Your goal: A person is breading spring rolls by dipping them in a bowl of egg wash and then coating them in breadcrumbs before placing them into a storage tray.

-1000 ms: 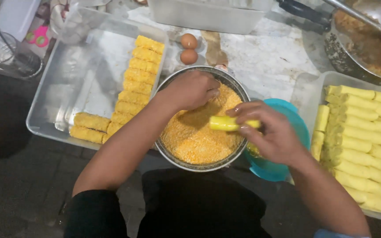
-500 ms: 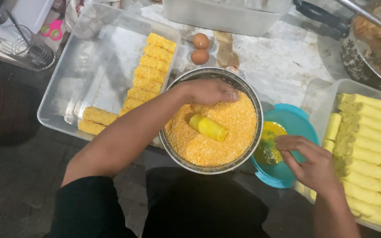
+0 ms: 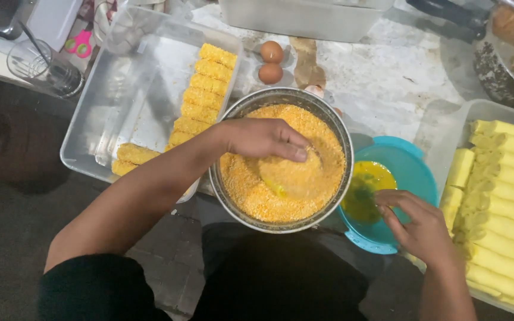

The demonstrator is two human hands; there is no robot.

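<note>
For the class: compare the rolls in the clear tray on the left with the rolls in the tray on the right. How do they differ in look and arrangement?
The rolls in the left tray are orange and rough with crumb; the rolls in the right tray are pale yellow and smooth. The left tray's rolls are few, in one column plus two near its front corner; the right tray's rolls are many and packed together. Both sets are short cylinders of similar shape.

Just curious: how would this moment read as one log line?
left hand: in metal bowl, heaping breadcrumbs over roll | right hand: empty, at blue bowl of egg wash
</note>
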